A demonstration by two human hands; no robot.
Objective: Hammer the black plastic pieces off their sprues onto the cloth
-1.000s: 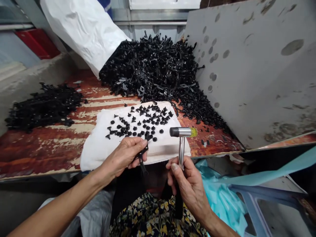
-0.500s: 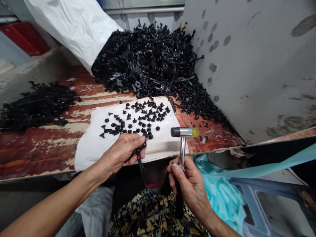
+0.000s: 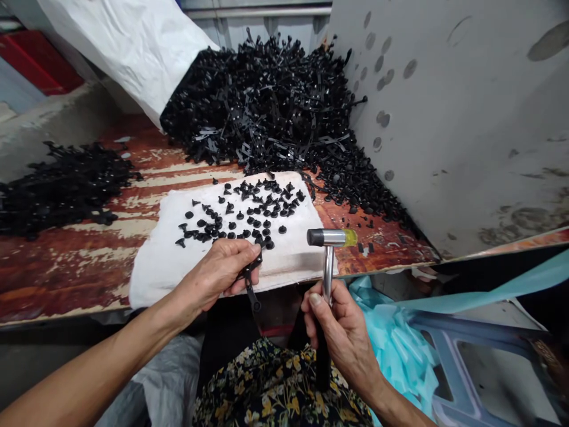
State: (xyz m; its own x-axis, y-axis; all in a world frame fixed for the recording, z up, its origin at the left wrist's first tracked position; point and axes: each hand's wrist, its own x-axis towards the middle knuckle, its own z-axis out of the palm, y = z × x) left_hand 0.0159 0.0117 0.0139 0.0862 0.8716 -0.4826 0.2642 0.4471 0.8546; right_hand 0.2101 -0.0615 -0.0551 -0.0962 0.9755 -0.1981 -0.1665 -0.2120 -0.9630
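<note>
My left hand (image 3: pixel 226 264) is closed, pinching a black strap-like part (image 3: pixel 252 290) that hangs down past the front edge of the white cloth (image 3: pixel 151 261). The part's upper end is mostly hidden by my fingers. In my right hand (image 3: pixel 340 326) is a small mallet (image 3: pixel 328 238), held upright by its handle, with a metal head, one black face and one yellow face. On the cloth, just beyond my left hand, lie many small black plugs (image 3: pixel 258 223) with round flat heads and short stems.
A large heap of black strap parts (image 3: pixel 267 107) spills from a white sack (image 3: pixel 133 47) at the back. Another black pile (image 3: pixel 66 184) lies left on the worn red board (image 3: pixel 66 267). A grey panel (image 3: pixel 453 118) stands right. Turquoise material (image 3: pixel 395 344) hangs by a blue-grey plastic stool (image 3: pixel 453 379).
The view has shifted slightly. Both hands keep almost the same place and grip, on the strap-like part and the mallet.
</note>
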